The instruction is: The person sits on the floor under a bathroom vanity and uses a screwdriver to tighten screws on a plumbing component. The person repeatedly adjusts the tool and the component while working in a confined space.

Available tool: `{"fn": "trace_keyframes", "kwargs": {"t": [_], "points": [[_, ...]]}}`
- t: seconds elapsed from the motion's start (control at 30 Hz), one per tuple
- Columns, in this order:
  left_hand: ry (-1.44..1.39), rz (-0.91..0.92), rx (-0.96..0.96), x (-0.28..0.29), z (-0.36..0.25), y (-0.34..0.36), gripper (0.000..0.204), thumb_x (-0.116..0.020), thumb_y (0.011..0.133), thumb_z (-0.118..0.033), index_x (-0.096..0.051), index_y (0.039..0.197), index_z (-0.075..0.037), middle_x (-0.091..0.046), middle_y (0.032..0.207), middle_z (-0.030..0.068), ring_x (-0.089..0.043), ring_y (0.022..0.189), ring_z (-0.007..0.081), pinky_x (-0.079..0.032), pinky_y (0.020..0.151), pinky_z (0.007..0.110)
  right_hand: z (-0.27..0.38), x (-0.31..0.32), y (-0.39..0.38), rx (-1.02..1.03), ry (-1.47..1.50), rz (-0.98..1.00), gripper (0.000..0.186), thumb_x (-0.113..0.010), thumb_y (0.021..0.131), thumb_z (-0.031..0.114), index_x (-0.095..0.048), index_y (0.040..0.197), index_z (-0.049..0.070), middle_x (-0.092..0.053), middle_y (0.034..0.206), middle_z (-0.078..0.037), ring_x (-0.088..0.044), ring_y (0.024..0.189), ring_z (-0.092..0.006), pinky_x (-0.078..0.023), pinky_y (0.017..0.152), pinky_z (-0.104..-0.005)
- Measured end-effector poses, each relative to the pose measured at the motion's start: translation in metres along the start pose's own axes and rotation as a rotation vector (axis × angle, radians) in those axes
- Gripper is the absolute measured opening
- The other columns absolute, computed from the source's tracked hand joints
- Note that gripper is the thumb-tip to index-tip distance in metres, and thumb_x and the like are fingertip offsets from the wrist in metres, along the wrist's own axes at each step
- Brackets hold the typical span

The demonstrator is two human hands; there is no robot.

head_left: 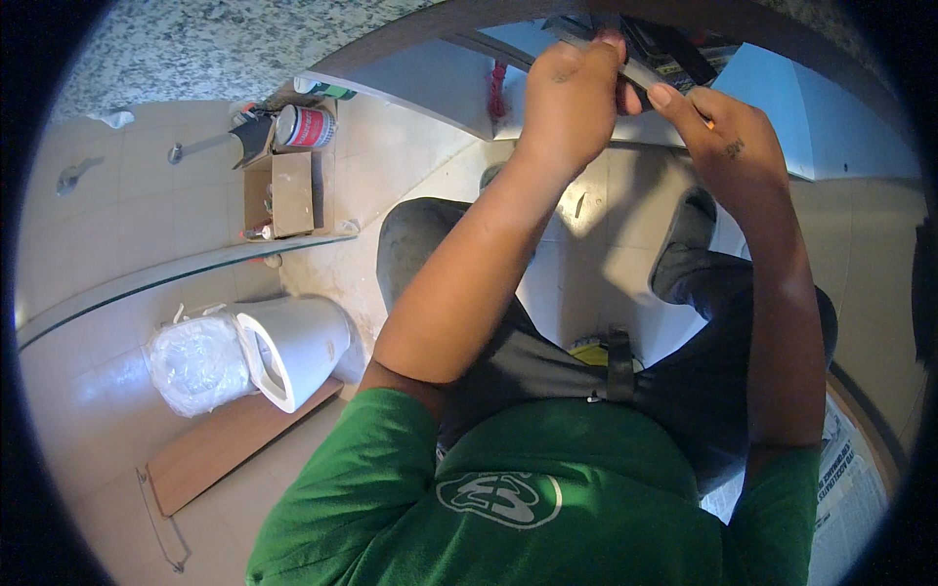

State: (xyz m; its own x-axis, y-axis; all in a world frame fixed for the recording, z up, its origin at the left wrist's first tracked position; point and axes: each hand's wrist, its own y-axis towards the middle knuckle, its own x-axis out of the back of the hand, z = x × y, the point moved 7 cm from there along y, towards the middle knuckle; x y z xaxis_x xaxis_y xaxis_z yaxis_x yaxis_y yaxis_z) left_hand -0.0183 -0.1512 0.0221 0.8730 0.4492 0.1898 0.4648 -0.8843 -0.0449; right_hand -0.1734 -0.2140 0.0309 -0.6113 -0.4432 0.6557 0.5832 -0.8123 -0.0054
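Observation:
Up at the open cabinet [782, 98] under a speckled stone counter [195, 44], my left hand [572, 103] is closed on a narrow grey metal strip [640, 76], its fingertips partly hidden. Just right of it, my right hand [733, 142] is closed on the same strip, thumb along it; a small orange object [710, 125] shows at its fingers, too small to name. Dark items lie inside the cabinet behind the strip, and a red object [496, 93] is at the left inner panel.
To the left are a cardboard box [278, 195] with a paint can [305, 125], a glass shelf edge [147, 280], a white toilet [313, 342] with a plastic-covered bundle [195, 366], and a wooden plank [234, 449]. Printed paper [840, 469] lies at the lower right.

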Motion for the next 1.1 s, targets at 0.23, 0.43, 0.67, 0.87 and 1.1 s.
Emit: {"fn": "trace_keyframes", "kwargs": {"t": [0.23, 0.43, 0.67, 0.87, 1.1], "points": [[-0.069, -0.005, -0.025, 0.002, 0.005, 0.007, 0.041, -0.05, 0.1, -0.03, -0.068, 0.078, -0.001, -0.067, 0.062, 0.01, -0.059, 0.061, 0.0173, -0.046, 0.066, 0.031, 0.002, -0.001, 0.0, 0.043, -0.025, -0.014, 0.055, -0.06, 0.099, 0.047, -0.058, 0.072, -0.002, -0.044, 0.06, -0.006, -0.04, 0.058, -0.0138, -0.034, 0.056, -0.034], [0.02, -0.005, -0.03, 0.007, 0.003, 0.008, 0.042, -0.052, 0.1, -0.031, -0.068, 0.075, -0.001, -0.067, 0.063, 0.0102, -0.058, 0.061, 0.0175, -0.045, 0.066, 0.031, 0.009, -0.001, 0.002, 0.125, -0.011, -0.039, 0.052, -0.06, 0.1, 0.045, -0.061, 0.075, -0.001, -0.045, 0.06, -0.007, -0.041, 0.057, -0.015, -0.035, 0.056, -0.0343], [-0.128, -0.034, -0.042, 0.005, 0.008, 0.011, 0.044, -0.052, 0.099, -0.031, -0.068, 0.069, -0.002, -0.063, 0.057, 0.0086, -0.055, 0.055, 0.0163, -0.043, 0.058, 0.031, 0.014, -0.002, -0.002, 0.478, -0.252, -0.189, 0.05, -0.061, 0.1, 0.044, -0.063, 0.077, -0.001, -0.047, 0.06, -0.007, -0.043, 0.058, -0.014, -0.036, 0.056, -0.0335], [-0.013, -0.029, -0.036, 0.009, 0.003, 0.004, 0.041, -0.052, 0.1, -0.03, -0.069, 0.076, -0.001, -0.067, 0.064, 0.0112, -0.06, 0.062, 0.018, -0.045, 0.068, 0.03, 0.005, -0.006, 0.002, 0.051, -0.038, 0.01, 0.049, -0.062, 0.099, 0.044, -0.064, 0.078, 0.0, -0.046, 0.061, -0.006, -0.042, 0.058, -0.0134, -0.036, 0.055, -0.033], [-0.041, -0.048, -0.048, 0.015, 0.011, 0.011, 0.05, -0.052, 0.101, -0.035, -0.067, 0.065, -0.003, -0.061, 0.055, 0.0068, -0.053, 0.052, 0.0143, -0.042, 0.055, 0.032, 0.015, -0.005, 0.0, 0.283, 0.001, -0.066, 0.05, -0.061, 0.099, 0.045, -0.063, 0.076, 0.0, -0.044, 0.06, -0.006, -0.041, 0.058, -0.0138, -0.035, 0.056, -0.0335]]}}
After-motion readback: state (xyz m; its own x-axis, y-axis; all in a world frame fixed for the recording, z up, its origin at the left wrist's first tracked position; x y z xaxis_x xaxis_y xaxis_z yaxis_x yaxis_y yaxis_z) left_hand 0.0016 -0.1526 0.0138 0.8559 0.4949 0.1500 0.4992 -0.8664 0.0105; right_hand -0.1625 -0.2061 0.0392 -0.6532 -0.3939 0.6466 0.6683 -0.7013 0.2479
